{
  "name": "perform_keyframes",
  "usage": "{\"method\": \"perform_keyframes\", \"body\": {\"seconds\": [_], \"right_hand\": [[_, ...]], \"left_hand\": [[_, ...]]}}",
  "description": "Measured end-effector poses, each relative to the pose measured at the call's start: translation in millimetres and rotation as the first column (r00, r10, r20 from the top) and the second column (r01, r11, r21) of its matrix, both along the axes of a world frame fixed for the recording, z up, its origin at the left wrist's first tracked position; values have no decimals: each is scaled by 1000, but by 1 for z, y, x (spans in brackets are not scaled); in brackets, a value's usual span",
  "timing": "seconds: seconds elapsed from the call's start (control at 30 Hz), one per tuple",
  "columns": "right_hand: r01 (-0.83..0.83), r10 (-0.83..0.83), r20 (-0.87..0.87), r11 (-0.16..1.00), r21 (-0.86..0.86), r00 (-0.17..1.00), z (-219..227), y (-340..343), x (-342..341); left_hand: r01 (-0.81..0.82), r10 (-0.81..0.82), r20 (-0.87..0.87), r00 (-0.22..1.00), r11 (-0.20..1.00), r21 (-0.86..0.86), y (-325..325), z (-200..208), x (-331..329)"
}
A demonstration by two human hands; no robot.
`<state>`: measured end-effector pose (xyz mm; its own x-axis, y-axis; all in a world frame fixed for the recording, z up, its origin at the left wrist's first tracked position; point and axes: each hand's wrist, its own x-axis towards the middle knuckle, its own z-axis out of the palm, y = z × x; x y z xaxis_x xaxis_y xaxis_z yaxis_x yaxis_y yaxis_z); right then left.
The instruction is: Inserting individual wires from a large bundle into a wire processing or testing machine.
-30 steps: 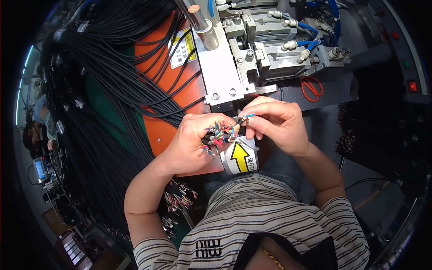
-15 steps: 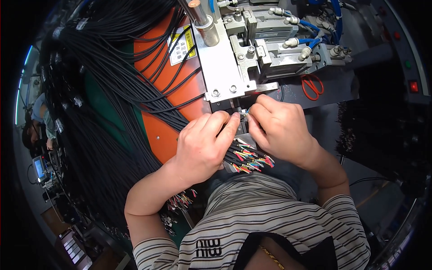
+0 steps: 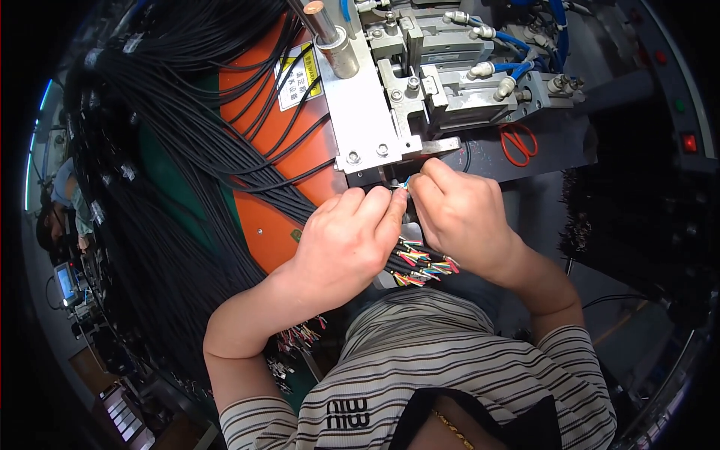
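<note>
My left hand (image 3: 346,236) and my right hand (image 3: 466,217) meet in front of the metal fixture (image 3: 361,112), fingertips almost touching. Both are closed in a pinch on thin coloured wires (image 3: 403,186), of which only a short piece shows between the fingers. The black cable those wires would belong to is hidden by the left hand. Just below my hands lies a bunch of black cables with stripped ends, their red, yellow, white and green wires (image 3: 414,261) fanned out.
Long black cables (image 3: 202,142) drape over the orange plate (image 3: 259,202) on the left. Pneumatic cylinders with blue hoses (image 3: 517,75) stand at the back. Red-handled scissors (image 3: 517,144) lie on the dark surface to the right. Another person (image 3: 64,195) is at the far left.
My left hand has shifted slightly right and its fingertips are closer to my right hand. Less of the wire shows between them. The view has shifted slightly.
</note>
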<state>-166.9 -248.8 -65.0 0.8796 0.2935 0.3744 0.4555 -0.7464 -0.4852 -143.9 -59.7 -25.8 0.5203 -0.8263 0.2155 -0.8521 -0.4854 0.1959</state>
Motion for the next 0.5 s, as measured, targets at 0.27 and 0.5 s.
{"method": "perform_keyframes", "body": {"seconds": [0.27, 0.5], "right_hand": [[9, -15, 42, 990, 141, 999, -9, -2, 1], [114, 124, -417, 858, 501, 900, -12, -9, 10]], "left_hand": [[23, -25, 23, 999, 998, 51, -5, 5, 6], [-75, 64, -130, 989, 994, -79, 9, -2, 6]]}}
